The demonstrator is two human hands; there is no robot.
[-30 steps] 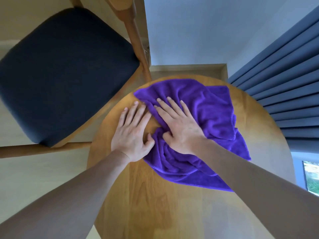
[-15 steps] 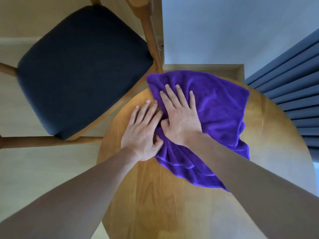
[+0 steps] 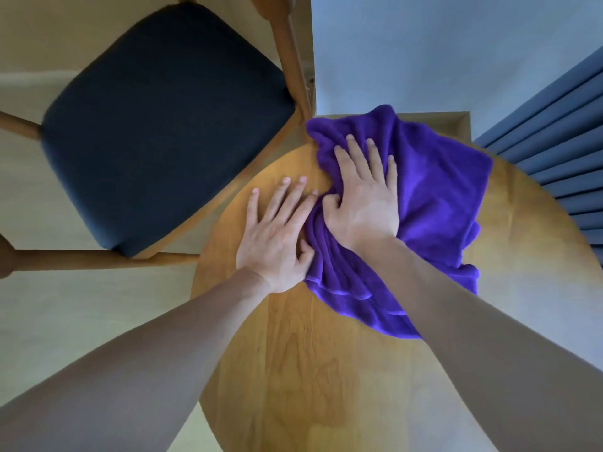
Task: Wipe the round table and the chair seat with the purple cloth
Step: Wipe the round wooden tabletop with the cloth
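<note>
The purple cloth (image 3: 434,203) lies rumpled on the far half of the round wooden table (image 3: 293,370), its far edge hanging over the table's rim. My right hand (image 3: 362,197) presses flat on the cloth, fingers straight and spread, thumb tucked into a fold. My left hand (image 3: 277,233) lies flat on the bare wood just left of the cloth, its thumb touching the cloth's edge. The chair seat (image 3: 163,125), dark navy padding in a wooden frame, stands to the left of the table, close to its rim.
The chair's wooden back post (image 3: 290,60) rises near the cloth's far left corner. Blue curtains (image 3: 554,141) hang at the right. A pale wall (image 3: 424,53) and a skirting board lie beyond the table. Pale floor (image 3: 81,321) shows at the left.
My right hand has pushed the cloth away from me toward the table's far edge, and the cloth now hangs over the rim. My left hand has stayed flat on the wood beside it.
</note>
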